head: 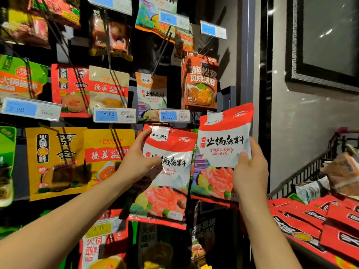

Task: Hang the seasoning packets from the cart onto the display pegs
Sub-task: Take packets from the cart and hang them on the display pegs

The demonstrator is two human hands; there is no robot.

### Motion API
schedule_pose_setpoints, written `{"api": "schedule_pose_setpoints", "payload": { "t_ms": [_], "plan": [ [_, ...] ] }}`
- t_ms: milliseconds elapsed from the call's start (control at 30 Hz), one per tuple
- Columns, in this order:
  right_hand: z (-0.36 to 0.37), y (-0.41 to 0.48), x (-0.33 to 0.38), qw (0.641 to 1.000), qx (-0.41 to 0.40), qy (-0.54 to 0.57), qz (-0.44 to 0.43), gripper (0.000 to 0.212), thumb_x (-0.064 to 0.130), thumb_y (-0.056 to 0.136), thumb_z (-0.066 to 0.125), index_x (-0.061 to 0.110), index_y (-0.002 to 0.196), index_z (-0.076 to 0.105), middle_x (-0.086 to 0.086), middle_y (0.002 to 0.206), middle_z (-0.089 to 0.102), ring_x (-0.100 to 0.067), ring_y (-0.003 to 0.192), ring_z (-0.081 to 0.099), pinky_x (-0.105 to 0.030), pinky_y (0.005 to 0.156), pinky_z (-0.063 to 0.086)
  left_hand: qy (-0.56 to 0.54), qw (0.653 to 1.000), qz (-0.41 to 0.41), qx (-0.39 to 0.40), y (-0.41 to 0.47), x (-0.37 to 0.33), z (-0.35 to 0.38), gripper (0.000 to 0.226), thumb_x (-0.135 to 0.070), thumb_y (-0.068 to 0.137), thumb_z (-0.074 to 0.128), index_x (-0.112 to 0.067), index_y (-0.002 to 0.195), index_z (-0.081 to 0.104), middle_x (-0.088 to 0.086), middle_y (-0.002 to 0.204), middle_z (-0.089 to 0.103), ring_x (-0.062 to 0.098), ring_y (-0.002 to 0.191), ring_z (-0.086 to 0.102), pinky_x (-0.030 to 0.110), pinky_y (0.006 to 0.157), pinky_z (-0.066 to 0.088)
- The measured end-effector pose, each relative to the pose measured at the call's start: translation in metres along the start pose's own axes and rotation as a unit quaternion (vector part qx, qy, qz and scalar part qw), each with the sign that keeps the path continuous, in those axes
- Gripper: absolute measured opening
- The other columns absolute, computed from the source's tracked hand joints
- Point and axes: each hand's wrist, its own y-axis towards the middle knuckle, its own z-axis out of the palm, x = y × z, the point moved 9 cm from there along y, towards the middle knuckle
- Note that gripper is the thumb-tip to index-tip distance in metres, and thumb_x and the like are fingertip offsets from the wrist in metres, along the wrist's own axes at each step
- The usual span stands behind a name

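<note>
Two red-and-white tomato hotpot seasoning packets are up against the display. My left hand (138,160) grips the left packet (167,177) at its upper left edge, thumb across its front. My right hand (249,171) holds the right packet (219,152) by its right edge, raised a little higher. Both packets sit just under the 10.80 price tag (173,115). The peg behind them is hidden by the packets. The cart (314,167) stands at the lower right with more red packets (310,222) stacked in it.
Rows of other hotpot packets hang on black pegs to the left and above, among them yellow packets (56,162) and an orange soup-base packet (201,82). A grey wall and a dark framed panel (326,39) lie to the right.
</note>
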Motion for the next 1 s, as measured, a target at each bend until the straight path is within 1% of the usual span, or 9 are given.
{"api": "schedule_pose_setpoints", "payload": {
  "t_ms": [100, 367, 433, 567, 633, 700, 767, 833, 1000],
  "plan": [
    [-0.002, 0.001, 0.002, 1.0, -0.009, -0.006, -0.004, 0.045, 0.018, 0.11, 0.039, 0.03, 0.153, 0.045, -0.002, 0.137, 0.063, -0.029, 0.123, 0.057, -0.05, 0.106, 0.047, 0.014, 1.0, 0.002, -0.008, 0.008, -0.007, 0.001, 0.082, -0.003, 0.089, 0.073, -0.032, 0.154, 0.032, -0.026, 0.121, 0.05, -0.03, 0.084, 0.053, 0.005, 0.068, 0.046],
    [-0.005, 0.001, 0.001, 1.0, -0.02, -0.003, 0.0, 0.044, 0.021, 0.11, 0.038, 0.033, 0.151, 0.046, 0.0, 0.134, 0.064, -0.028, 0.121, 0.059, -0.05, 0.103, 0.049, 0.047, 0.999, -0.004, -0.012, 0.03, -0.01, 0.006, 0.09, -0.017, 0.088, 0.076, -0.033, 0.159, 0.023, -0.009, 0.155, 0.042, 0.006, 0.108, 0.057, 0.04, 0.095, 0.053],
    [-0.004, 0.0, 0.001, 1.0, -0.015, 0.005, 0.002, 0.044, 0.02, 0.11, 0.039, 0.033, 0.152, 0.045, 0.0, 0.133, 0.064, -0.026, 0.119, 0.059, -0.045, 0.1, 0.05, 0.047, 0.999, -0.004, -0.014, 0.033, -0.007, 0.007, 0.09, -0.017, 0.088, 0.076, -0.033, 0.159, 0.023, -0.013, 0.153, 0.041, 0.01, 0.116, 0.056, 0.036, 0.092, 0.052],
    [-0.004, 0.0, 0.001, 1.0, -0.015, 0.005, -0.005, 0.043, 0.02, 0.11, 0.039, 0.032, 0.15, 0.047, -0.001, 0.13, 0.065, -0.025, 0.116, 0.059, -0.043, 0.097, 0.05, 0.058, 0.998, -0.01, -0.019, 0.037, -0.006, 0.009, 0.088, -0.016, 0.09, 0.076, -0.029, 0.16, 0.023, -0.007, 0.151, 0.044, 0.003, 0.096, 0.058, 0.019, 0.073, 0.047],
    [-0.003, 0.0, 0.0, 1.0, -0.013, 0.008, -0.003, 0.043, 0.02, 0.11, 0.039, 0.032, 0.151, 0.046, 0.001, 0.13, 0.064, -0.023, 0.113, 0.059, -0.04, 0.093, 0.049, 0.083, 0.996, -0.012, -0.024, 0.04, -0.006, 0.007, 0.09, -0.018, 0.089, 0.076, -0.027, 0.161, 0.022, -0.002, 0.161, 0.036, 0.013, 0.113, 0.056, 0.023, 0.082, 0.044],
    [-0.003, 0.0, 0.0, 1.0, -0.011, 0.011, -0.004, 0.044, 0.02, 0.11, 0.039, 0.033, 0.151, 0.046, 0.001, 0.134, 0.064, -0.023, 0.116, 0.059, -0.042, 0.096, 0.05, 0.116, 0.993, -0.014, -0.025, 0.043, -0.005, 0.007, 0.091, -0.02, 0.089, 0.077, -0.025, 0.161, 0.022, 0.002, 0.163, 0.034, 0.011, 0.096, 0.056, 0.029, 0.085, 0.042],
    [-0.003, -0.001, 0.0, 1.0, -0.014, 0.013, -0.007, 0.044, 0.02, 0.11, 0.039, 0.033, 0.151, 0.046, 0.0, 0.136, 0.064, -0.025, 0.12, 0.059, -0.047, 0.101, 0.05, 0.144, 0.989, -0.027, -0.028, 0.047, 0.0, 0.007, 0.091, -0.022, 0.089, 0.076, -0.025, 0.161, 0.021, 0.005, 0.16, 0.039, -0.001, 0.073, 0.045, 0.032, 0.081, 0.043],
    [-0.002, -0.001, 0.001, 1.0, -0.016, 0.013, -0.004, 0.044, 0.02, 0.11, 0.039, 0.033, 0.151, 0.046, 0.001, 0.135, 0.064, -0.026, 0.12, 0.059, -0.048, 0.101, 0.05, 0.167, 0.984, -0.049, -0.033, 0.049, 0.008, 0.006, 0.091, -0.023, 0.09, 0.076, -0.024, 0.161, 0.02, 0.008, 0.151, 0.049, -0.003, 0.068, 0.043, 0.034, 0.078, 0.044],
    [-0.004, -0.005, 0.007, 1.0, -0.017, 0.014, -0.017, 0.043, 0.018, 0.109, 0.041, 0.031, 0.148, 0.05, 0.009, 0.125, 0.066, -0.023, 0.119, 0.06, -0.045, 0.1, 0.05, 0.282, 0.958, -0.055, -0.014, 0.049, 0.012, 0.012, 0.094, -0.026, 0.089, 0.075, -0.022, 0.161, 0.014, 0.01, 0.108, 0.069, 0.028, 0.084, 0.065, 0.043, 0.071, 0.055]
  ]
}}
